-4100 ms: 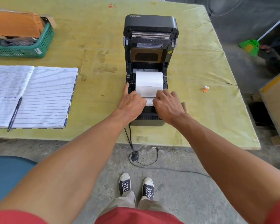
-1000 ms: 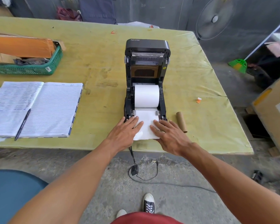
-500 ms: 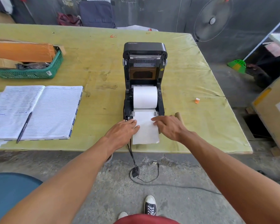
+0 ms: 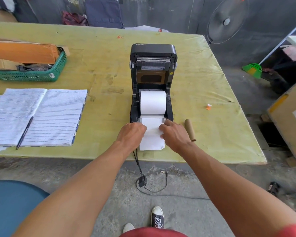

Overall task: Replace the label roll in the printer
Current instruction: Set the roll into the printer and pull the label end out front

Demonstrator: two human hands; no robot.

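A black label printer [image 4: 153,53] stands on the yellow-green table [image 4: 109,103] with its lid raised. A full white label roll [image 4: 153,102] sits in its bay. A strip of label paper [image 4: 152,139] runs from the roll forward over the printer's front, down to the table edge. My left hand [image 4: 131,135] rests on the strip's left edge at the printer's front. My right hand [image 4: 173,134] rests on its right edge, fingers curled by the paper guide. An empty brown cardboard core [image 4: 190,130] lies just right of my right hand.
An open lined notebook [image 4: 39,115] with a pen [image 4: 24,133] lies at the left. A green basket [image 4: 32,72] with brown packets is at the far left. The printer's cable [image 4: 140,170] hangs to the floor. A small orange scrap [image 4: 208,106] lies on the right.
The paper strip has been pulled out from the roll over the printer's front. In the last second both hands slid back up from the strip's end toward the printer's front guides.
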